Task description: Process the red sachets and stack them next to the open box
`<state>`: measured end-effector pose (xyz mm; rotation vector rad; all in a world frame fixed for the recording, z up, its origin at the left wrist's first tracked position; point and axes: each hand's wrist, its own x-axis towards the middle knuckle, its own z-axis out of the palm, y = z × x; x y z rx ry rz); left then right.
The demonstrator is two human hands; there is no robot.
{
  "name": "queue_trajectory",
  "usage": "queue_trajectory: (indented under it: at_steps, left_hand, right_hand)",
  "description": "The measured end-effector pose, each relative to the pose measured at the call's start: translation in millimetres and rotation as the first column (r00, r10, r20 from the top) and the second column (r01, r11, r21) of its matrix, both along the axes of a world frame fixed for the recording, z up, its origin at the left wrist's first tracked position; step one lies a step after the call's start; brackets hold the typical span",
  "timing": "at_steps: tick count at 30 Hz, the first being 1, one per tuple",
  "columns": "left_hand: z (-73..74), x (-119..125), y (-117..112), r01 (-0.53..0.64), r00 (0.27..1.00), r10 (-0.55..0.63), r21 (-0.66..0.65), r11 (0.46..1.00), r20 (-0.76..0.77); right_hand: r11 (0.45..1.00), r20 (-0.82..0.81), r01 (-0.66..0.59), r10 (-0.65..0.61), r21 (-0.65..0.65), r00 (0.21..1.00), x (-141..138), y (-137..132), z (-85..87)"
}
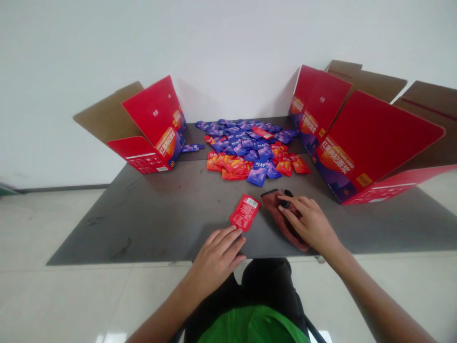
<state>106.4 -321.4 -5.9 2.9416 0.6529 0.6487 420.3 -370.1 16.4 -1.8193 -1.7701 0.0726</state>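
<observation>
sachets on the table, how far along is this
Done: the open red boxes stand at both sides, and one red sachet lies apart. In hand: the right hand presses a dark red cloth, the left hand lies beside that sachet. Left: the heap of red and blue sachets.

A red sachet (245,212), flat, with a white barcode label at its upper end, lies angled on the desk (143,224) near the front edge, just beside the left hand (214,259). A crumpled maroon fabric pouch (273,205) lies to its right, under the right hand (310,224) (a small black round part (286,198) shows between the fingers; its function cannot be determined).
</observation>
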Motion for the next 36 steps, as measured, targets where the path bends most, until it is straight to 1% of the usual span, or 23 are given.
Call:
queue_trajectory:
  at_steps: [3,5,7,8,10,13,16,18,20,22,26,28,30,32,34,35,36]
  left_hand:
    - [-6.7,4,-8,0.002,0.999,-0.005,0.065,0.998,0.042]
    - [-12.8,6,-10,-0.01,0.998,0.004,0.094,0.995,0.067]
    - [-18.9,8,-11,-0.024,0.996,0.014,0.112,0.993,0.088]
    - [-21.7,8,-11,-0.03,0.995,0.019,0.117,0.993,0.096]
    - [-26.4,8,-12,-0.035,0.994,0.022,0.124,0.992,0.104]
    - [-30.8,8,-16,-0.041,0.992,0.024,0.136,0.99,0.123]
    - [-31.2,6,-20,-0.047,0.986,0.024,0.138,0.989,0.165]
    - [-29.5,4,-22,-0.037,0.985,0.015,0.126,0.991,0.169]
    - [-27.2,2,-21,-0.02,0.988,0.003,0.112,0.993,0.154]
    - [-25.7,1,-19,-0.007,0.991,-0.007,0.102,0.995,0.136]
    - [-26.8,1,-15,0.013,0.99,-0.026,0.097,0.995,0.136]
    - [-28.0,2,-14,0.014,0.989,-0.028,0.097,0.995,0.148]
    - [-28.6,2,-13,0.012,0.987,-0.027,0.095,0.995,0.161]
    - [-28.7,3,-13,0.01,0.985,-0.026,0.095,0.995,0.172]
    - [-28.3,3,-13,0.02,0.983,-0.038,0.101,0.995,0.178]
    - [-27.9,3,-13,0.025,0.983,-0.043,0.1,0.995,0.177]
    - [-27.4,3,-13,0.028,0.983,-0.044,0.095,0.995,0.176]
  right_hand:
    - [0.996,0.029,0.008,-0.011,0.088,1.0,-4,18,21.9]
    - [0.988,0.04,-0.013,0.007,0.152,0.999,-15,30,33.9]
    - [0.983,0.06,-0.061,0.051,0.174,0.997,-33,41,40.2]
    - [0.982,0.078,-0.098,0.086,0.159,0.993,-44,44,40.7]
    - [0.98,0.128,-0.174,0.161,0.095,0.979,-65,49,36.3]
    - [0.961,0.226,-0.276,0.267,0.008,0.937,-90,46,22.1]
    - [0.921,0.322,-0.39,0.372,-0.011,0.871,-104,40,9.9]
    - [0.904,0.346,-0.427,0.407,-0.02,0.845,-107,39,5.7]
    - [0.909,0.348,-0.414,0.403,-0.045,0.846,-105,43,2.9]
    - [0.92,0.355,-0.384,0.384,-0.072,0.853,-100,53,-0.8]
    - [0.948,0.414,-0.307,0.313,-0.084,0.855,-79,90,-8.9]
    - [0.958,0.46,-0.268,0.283,-0.1,0.842,-65,109,-6.2]
    - [0.969,0.508,-0.225,0.245,-0.102,0.826,-54,120,4.2]
    - [0.984,0.52,-0.173,0.171,-0.045,0.836,-53,117,18.9]
    - [0.987,0.479,-0.156,0.125,0.025,0.869,-63,100,30.2]
    - [0.983,0.451,-0.181,0.143,0.041,0.881,-72,88,32.4]
    - [0.971,0.43,-0.235,0.198,0.034,0.881,-82,75,31.6]
